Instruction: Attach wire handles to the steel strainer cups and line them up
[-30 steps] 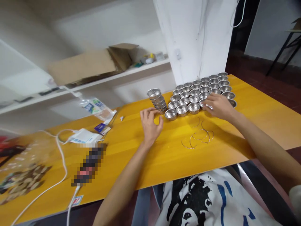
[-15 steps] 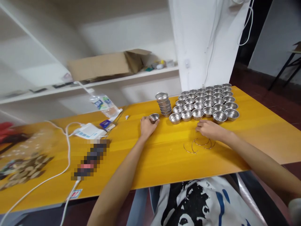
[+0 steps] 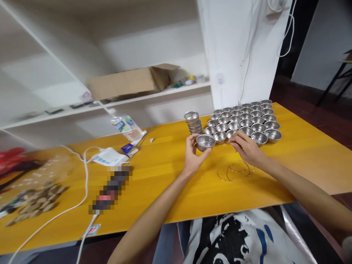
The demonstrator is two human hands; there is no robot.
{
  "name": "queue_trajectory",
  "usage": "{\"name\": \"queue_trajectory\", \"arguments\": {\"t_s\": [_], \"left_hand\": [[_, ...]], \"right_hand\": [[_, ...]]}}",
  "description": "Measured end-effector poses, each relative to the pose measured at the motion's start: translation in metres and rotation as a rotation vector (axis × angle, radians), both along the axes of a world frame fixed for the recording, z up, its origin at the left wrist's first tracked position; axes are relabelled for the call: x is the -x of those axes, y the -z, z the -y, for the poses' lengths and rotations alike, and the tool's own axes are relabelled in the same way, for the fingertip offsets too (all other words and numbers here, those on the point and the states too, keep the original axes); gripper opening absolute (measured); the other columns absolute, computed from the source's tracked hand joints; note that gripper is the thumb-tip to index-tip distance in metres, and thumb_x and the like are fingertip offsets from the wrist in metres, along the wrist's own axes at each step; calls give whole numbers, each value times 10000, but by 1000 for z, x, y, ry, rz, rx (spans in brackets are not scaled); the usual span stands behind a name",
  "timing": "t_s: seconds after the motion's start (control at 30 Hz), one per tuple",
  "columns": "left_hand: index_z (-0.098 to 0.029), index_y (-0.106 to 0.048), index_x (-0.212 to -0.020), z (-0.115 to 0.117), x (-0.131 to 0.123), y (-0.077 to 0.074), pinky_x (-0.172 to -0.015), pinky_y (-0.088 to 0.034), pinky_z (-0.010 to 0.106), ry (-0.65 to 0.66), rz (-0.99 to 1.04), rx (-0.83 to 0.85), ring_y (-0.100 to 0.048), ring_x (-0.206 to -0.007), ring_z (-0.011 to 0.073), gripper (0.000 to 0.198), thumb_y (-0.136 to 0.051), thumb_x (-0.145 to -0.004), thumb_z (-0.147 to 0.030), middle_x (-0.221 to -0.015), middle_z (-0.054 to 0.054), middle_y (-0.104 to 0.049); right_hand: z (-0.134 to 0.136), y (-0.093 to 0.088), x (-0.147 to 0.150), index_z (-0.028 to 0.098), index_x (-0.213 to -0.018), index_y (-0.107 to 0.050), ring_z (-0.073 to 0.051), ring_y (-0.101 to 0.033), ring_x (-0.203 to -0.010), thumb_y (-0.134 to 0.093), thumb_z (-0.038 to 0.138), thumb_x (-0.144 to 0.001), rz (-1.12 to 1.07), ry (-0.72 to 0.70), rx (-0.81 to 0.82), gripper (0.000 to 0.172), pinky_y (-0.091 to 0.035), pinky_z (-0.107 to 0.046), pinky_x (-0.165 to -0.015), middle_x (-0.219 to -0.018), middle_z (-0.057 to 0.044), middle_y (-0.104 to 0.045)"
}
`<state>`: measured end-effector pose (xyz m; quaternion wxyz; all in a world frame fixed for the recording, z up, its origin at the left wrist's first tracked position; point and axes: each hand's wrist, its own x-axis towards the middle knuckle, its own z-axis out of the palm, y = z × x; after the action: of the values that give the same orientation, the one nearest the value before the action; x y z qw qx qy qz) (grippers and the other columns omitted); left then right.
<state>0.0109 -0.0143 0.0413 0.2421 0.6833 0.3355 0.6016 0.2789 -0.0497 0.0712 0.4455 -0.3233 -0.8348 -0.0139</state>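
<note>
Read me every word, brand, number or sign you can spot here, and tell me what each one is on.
None reads clearly.
Plastic bottle: label markings, too blurred.
Sticker on the table: marks too small.
White flat object: blue markings, too blurred.
Blue-and-white packet: too small to read.
Metal cup in the left hand: no lettering visible.

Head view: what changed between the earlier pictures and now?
The left hand, empty at first, has lifted a metal cup and carried it right. The right hand has drawn back from the cup rows; whether it holds anything is unclear. The cup stack still stands.
</note>
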Motion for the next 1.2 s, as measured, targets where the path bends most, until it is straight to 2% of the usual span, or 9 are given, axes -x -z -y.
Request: {"name": "queue_trajectory", "arguments": {"t_s": [0.1, 0.17, 0.3, 0.43, 0.67, 0.8, 0.97, 1.2], "left_hand": [[-260, -503, -1407, 26, -21, 1, -1086, -546, 421, 148, -75, 24, -665, -1278, 272, 726, -897, -812, -391, -1400, 128, -640], [-257, -521, -1419, 39, -28, 0, -1115, -544, 458, 209, -142, 39, -667, -1289, 290, 717, -890, -816, -378, -1410, 134, -644], [-245, -558, -1415, 52, -31, 0, -1107, -552, 481, 220, -241, 27, -681, -1251, 303, 714, -895, -794, -352, -1387, 132, -667], [-243, -563, -1408, 53, -32, -1, -1095, -556, 491, 199, -295, 15, -693, -1229, 303, 716, -898, -783, -346, -1370, 123, -682], [-241, -570, -1368, 55, -33, -4, -1052, -569, 500, 185, -321, 5, -704, -1177, 297, 679, -899, -786, -359, -1317, 119, -709], [-243, -556, -1385, 54, -33, -3, -1039, -583, 509, 177, -365, -52, -708, -1167, 294, 671, -878, -806, -349, -1317, 117, -706], [-248, -537, -1413, 54, -34, -2, -1088, -571, 555, 181, -423, -193, -683, -1265, 326, 674, -848, -819, -309, -1352, 131, -684], [-248, -589, -1323, 57, -34, -1, -1086, -587, 561, 186, -489, -179, -681, -1274, 329, 546, -825, -836, -328, -1367, 138, -649]], "right_hand": [[5, -4, 4, 211, -1115, -721, -180, -673, -867, -533, 243, -1138, -135, -98, 16, 193, -570, -331, -797, -988, -62, -714], [4, -1, 6, 213, -1140, -757, -171, -678, -835, -591, 256, -1119, -170, -101, 24, 173, -572, -320, -766, -965, -53, -731], [-1, 7, 5, 222, -1227, -790, -166, -687, -818, -621, 288, -1111, -133, -73, 37, 216, -582, -319, -757, -978, -56, -750], [-4, 11, 2, 214, -1176, -819, -181, -697, -842, -597, 283, -1120, -70, -101, 4, 240, -583, -327, -753, -960, -68, -735], [-4, 12, -1, 219, -1130, -848, -153, -638, -708, -613, 254, -1106, -38, -132, 7, 239, -525, -288, -636, -863, -48, -686], [-4, 13, 0, 219, -1098, -859, -161, -649, -708, -615, 239, -1099, -30, -110, 0, 245, -533, -294, -642, -843, -53, -691], [0, 13, 1, 221, -1101, -857, -162, -656, -719, -592, 236, -1107, -8, -79, 4, 266, -547, -294, -656, -853, -57, -692], [3, 9, 0, 203, -1059, -853, -171, -674, -736, -582, 230, -1108, 12, -102, 36, 276, -557, -308, -674, -863, -64, -700]]}}
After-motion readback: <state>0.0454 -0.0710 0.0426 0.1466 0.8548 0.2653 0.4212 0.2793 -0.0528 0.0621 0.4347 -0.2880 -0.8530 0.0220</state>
